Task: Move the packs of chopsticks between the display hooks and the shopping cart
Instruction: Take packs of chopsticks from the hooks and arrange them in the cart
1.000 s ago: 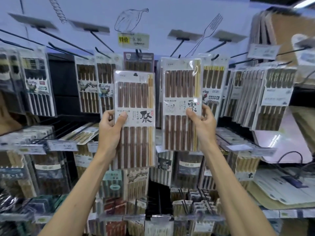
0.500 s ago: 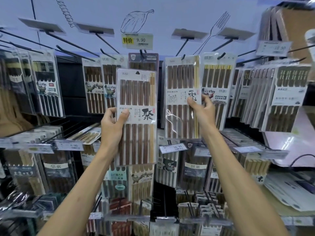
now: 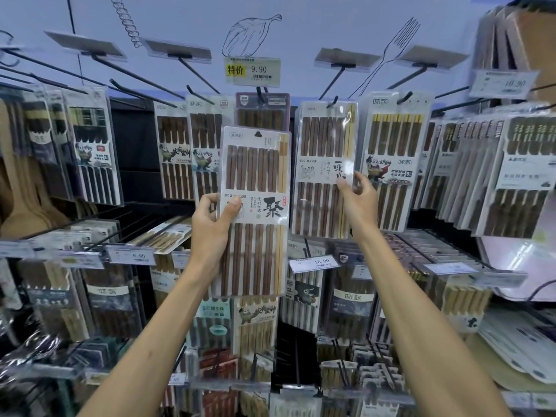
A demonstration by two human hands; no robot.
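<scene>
Hanging step: right hand (image 3: 358, 203) pinches the right pack (image 3: 319, 145), seemingly hooked; left hand (image 3: 210, 227) grips the left pack (image 3: 255, 164), whose hole next needs threading onto the hook (image 3: 260, 93) above

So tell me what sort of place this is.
Most likely a shop's kitchenware aisle: packs of chopsticks hang in rows on display hooks, with a 9.90 price tag above.

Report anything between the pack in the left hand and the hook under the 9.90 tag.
Nothing visible blocks it. The held pack sits just below the hook; a purple-edged pack already hangs there, behind it.
</scene>
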